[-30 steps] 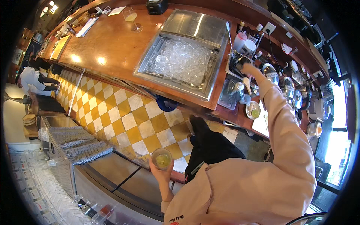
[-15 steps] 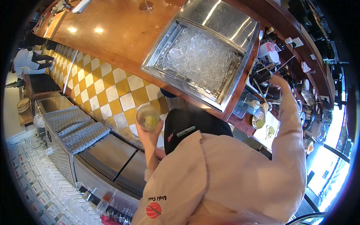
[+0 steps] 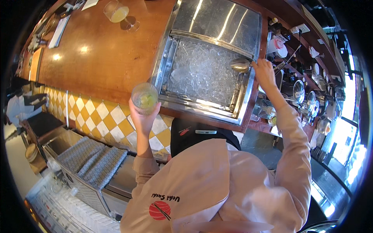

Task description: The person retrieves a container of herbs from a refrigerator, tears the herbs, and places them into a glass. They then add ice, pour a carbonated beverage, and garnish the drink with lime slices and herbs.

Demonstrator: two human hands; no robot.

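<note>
My left hand [image 3: 143, 118] is closed around a clear ribbed glass [image 3: 136, 93], held upright near the counter's front edge. Green lime pieces [image 3: 147, 101] lie in the bottom of that glass. My right hand [image 3: 265, 73] grips the handle of a metal ice scoop [image 3: 240, 65]. The scoop's bowl hangs over the right side of the ice [image 3: 204, 73], apparently just above it. A steel ice bin [image 3: 165, 103], let into the wooden counter, holds the ice; its lid [image 3: 217, 19] is slid to the far side.
A stemmed glass of pale yellow drink [image 3: 119, 14] stands on the wooden counter [image 3: 97, 50] at the far left. Bottles, strainers and bar tools crowd the right side, beside a white container with a pink top [image 3: 275, 43]. A patterned cloth [image 3: 93, 159] covers the unit behind me at left.
My right hand has come from among the bar tools at right to the ice bin, now with the scoop. My left hand has brought the glass nearer the counter. The view has shifted.
</note>
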